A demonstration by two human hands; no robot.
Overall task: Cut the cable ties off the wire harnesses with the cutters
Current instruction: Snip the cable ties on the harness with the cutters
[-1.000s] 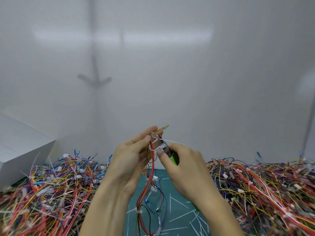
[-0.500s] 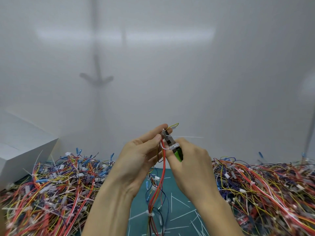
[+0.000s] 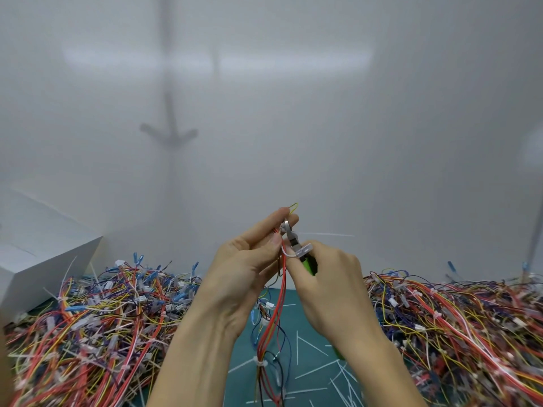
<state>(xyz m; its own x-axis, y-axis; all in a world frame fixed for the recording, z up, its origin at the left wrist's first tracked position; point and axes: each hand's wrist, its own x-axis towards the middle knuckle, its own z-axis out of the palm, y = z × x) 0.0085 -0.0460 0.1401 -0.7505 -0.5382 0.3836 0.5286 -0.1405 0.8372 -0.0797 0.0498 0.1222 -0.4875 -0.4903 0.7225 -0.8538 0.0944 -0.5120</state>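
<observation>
1. The left hand (image 3: 244, 268) holds one wire harness (image 3: 274, 312) up in the air, above the green mat (image 3: 305, 342) on the counter. Its grip is pinched on the top of the wires, and the rest of the bunch hangs straight down.

2. The right hand (image 3: 329, 286) has its grip closed around the green handles of the cutters (image 3: 295, 245). The metal tip points up and sits right against the wires, just beside the left fingertips (image 3: 276, 239).

3. A thin white cable tie (image 3: 323, 234) sticks out to the right from that spot. I think this is the tie being cut right now. The tip is too small to tell if it has gone through.

4. Another tie (image 3: 261, 363) is wrapped around the same bunch lower down. That one looks like the next job. The left hand would need to slide down the wires, and the tip must catch only the white tie, not a wire.

5. Cut white bits (image 3: 317, 368) lie on the mat. Big piles of harnesses sit on the left (image 3: 97, 327) and on the right (image 3: 458, 327), so lots of work looks left.
</observation>
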